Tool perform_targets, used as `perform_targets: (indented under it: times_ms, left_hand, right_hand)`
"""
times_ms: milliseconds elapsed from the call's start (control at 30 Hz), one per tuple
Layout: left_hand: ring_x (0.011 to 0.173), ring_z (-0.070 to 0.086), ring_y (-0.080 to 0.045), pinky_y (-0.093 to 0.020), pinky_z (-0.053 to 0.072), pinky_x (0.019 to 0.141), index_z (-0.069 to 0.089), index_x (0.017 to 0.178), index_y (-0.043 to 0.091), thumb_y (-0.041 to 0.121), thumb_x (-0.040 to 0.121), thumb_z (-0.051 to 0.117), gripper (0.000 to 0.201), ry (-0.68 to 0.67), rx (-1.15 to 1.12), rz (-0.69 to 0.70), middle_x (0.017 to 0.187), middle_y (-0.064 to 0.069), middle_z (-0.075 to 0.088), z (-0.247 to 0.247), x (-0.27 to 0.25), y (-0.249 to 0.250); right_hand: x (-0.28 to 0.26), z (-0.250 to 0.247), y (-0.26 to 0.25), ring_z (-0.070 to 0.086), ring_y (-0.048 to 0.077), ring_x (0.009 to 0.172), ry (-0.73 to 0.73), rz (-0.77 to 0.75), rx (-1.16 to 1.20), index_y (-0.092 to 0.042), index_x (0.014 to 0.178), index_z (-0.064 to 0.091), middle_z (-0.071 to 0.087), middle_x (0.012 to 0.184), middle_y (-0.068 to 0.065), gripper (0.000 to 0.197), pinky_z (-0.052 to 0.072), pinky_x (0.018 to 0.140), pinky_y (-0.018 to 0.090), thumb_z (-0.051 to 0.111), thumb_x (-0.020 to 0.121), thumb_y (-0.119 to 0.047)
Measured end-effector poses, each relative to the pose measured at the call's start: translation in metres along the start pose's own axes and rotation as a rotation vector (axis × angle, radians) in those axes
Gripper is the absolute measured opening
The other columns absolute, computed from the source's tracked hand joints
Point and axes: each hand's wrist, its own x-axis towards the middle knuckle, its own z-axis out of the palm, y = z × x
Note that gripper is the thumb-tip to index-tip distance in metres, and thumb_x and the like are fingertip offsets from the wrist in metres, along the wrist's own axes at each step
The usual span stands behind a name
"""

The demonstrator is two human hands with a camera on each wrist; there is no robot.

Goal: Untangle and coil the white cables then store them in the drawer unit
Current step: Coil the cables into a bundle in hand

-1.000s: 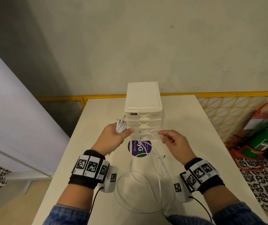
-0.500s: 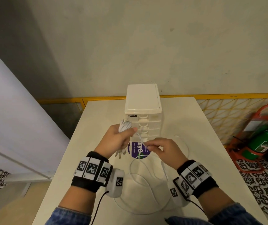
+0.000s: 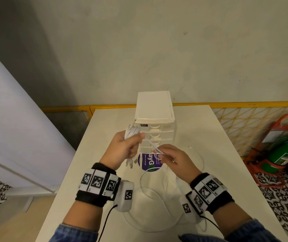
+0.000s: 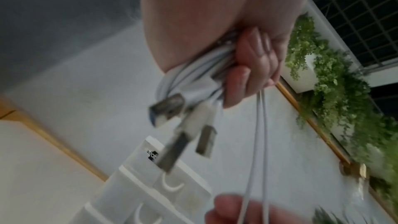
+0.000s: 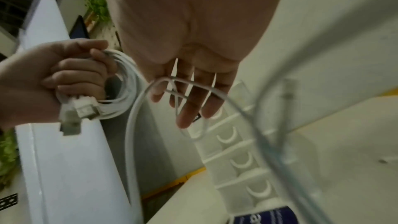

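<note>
My left hand (image 3: pixel 126 147) grips a coiled bundle of white cables (image 3: pixel 131 132) just left of the cream drawer unit (image 3: pixel 154 109). Metal USB plugs (image 4: pixel 170 108) hang out under its curled fingers (image 4: pixel 254 67). Two thin strands (image 4: pixel 259 139) run from the bundle (image 5: pixel 127 81) to my right hand (image 3: pixel 172 158), which pinches them in front of the lower drawers. In the right wrist view the strands cross its fingers (image 5: pixel 193 94). The rest of the white cable lies in loose loops (image 3: pixel 150 198) on the table between my wrists. All drawers (image 3: pixel 157 137) look closed.
The white table (image 3: pixel 209 172) carries a round purple sticker (image 3: pixel 149 162) in front of the unit. A loose cable end (image 3: pixel 190 147) lies to the right of the drawers. On the floor to the right stand a green fire extinguisher (image 3: pixel 286 152) and a yellow railing (image 3: pixel 244 104).
My right hand has moved left, close to the left hand, bringing the strands with it. The left hand holds the bundle in nearly the same place, slightly higher.
</note>
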Motion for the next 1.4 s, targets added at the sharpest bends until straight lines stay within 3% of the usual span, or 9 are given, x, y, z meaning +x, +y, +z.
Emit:
perform_targets:
  times_ms: [200,300,500,700,900,1000,1067,1233,1400]
  left_hand:
    - [0.04,0.026,-0.012,-0.024,0.022,0.042,0.049,0.064,0.015,0.026,0.08,0.06,0.023,0.12,-0.082,0.1,0.048,0.002,0.034,-0.025,0.002,0.001]
    - [0.038,0.026,-0.01,-0.019,0.026,0.037,0.047,0.067,0.015,0.025,0.084,0.057,0.022,0.178,-0.202,0.135,0.046,0.005,0.034,-0.036,0.003,0.004]
    - [0.038,0.028,-0.01,-0.019,0.029,0.037,0.048,0.067,0.015,0.019,0.093,0.053,0.027,0.269,-0.154,0.121,0.046,0.005,0.036,-0.042,0.0,0.002]
    - [0.037,0.029,-0.01,-0.02,0.025,0.038,0.049,0.068,0.01,0.018,0.09,0.058,0.025,0.199,0.014,0.017,0.048,-0.001,0.036,-0.01,0.004,0.002]
    - [0.035,0.025,-0.011,-0.018,0.024,0.037,0.048,0.064,0.01,0.016,0.089,0.059,0.028,0.092,0.025,-0.023,0.041,0.003,0.032,0.017,0.004,0.004]
    - [0.036,0.025,-0.012,-0.019,0.024,0.038,0.049,0.064,0.01,0.021,0.089,0.06,0.029,0.068,0.051,-0.026,0.042,0.002,0.033,0.013,0.003,0.003]
    - [0.037,0.026,-0.013,-0.02,0.024,0.039,0.051,0.066,0.01,0.029,0.089,0.06,0.031,0.036,0.137,-0.059,0.043,0.001,0.034,0.006,0.002,-0.001]
    - [0.037,0.023,-0.013,-0.02,0.022,0.038,0.054,0.072,0.009,0.054,0.088,0.048,0.049,-0.27,0.215,-0.212,0.046,-0.002,0.03,0.01,-0.002,-0.017]
    - [0.028,0.021,-0.007,-0.018,0.015,0.034,0.054,0.07,0.01,0.05,0.09,0.037,0.048,-0.575,-0.313,-0.229,0.036,0.007,0.031,0.022,0.002,-0.014]
  right_hand:
    - [-0.007,-0.012,0.022,0.056,0.005,0.051,0.118,0.21,-0.041,-0.015,0.103,0.071,0.065,0.084,-0.009,0.022,0.047,0.059,0.016,0.063,0.084,-0.008]
    - [-0.011,-0.025,0.041,0.063,0.016,0.075,0.103,0.338,-0.25,-0.018,0.103,0.071,0.072,0.094,0.003,0.02,0.048,0.078,0.029,0.063,0.084,-0.014]
    - [-0.028,-0.044,0.057,0.059,0.02,0.107,-0.019,0.505,-0.491,-0.021,0.112,0.066,0.068,0.115,0.006,0.027,0.039,0.085,0.024,0.062,0.086,-0.028]
    - [-0.008,-0.036,0.006,0.023,0.012,0.139,-0.074,0.317,-0.297,-0.019,0.146,0.019,0.027,0.152,-0.003,0.088,0.018,0.11,0.022,0.071,0.077,-0.038]
    - [0.015,-0.003,-0.033,0.038,-0.003,0.124,-0.02,0.036,-0.137,-0.027,0.142,0.027,0.04,0.134,-0.017,0.07,0.032,0.106,0.021,0.065,0.083,-0.034]
    - [0.017,0.004,-0.028,0.058,0.0,0.086,0.008,0.047,-0.021,-0.025,0.109,0.062,0.064,0.094,-0.016,0.019,0.047,0.085,0.03,0.052,0.093,-0.02]
    - [0.016,-0.002,-0.027,0.053,0.002,0.068,0.09,0.027,0.052,-0.029,0.099,0.063,0.06,0.072,-0.017,0.021,0.045,0.072,0.023,0.048,0.094,-0.015]
    - [0.031,-0.026,-0.036,0.055,0.001,0.073,0.26,-0.104,0.084,-0.019,0.103,0.062,0.065,0.09,-0.011,0.02,0.044,0.072,0.013,0.048,0.092,-0.01]
    - [0.031,-0.016,-0.027,0.059,-0.005,0.078,0.181,-0.034,0.153,-0.019,0.111,0.063,0.067,0.092,-0.015,0.026,0.042,0.072,0.009,0.05,0.092,-0.005]
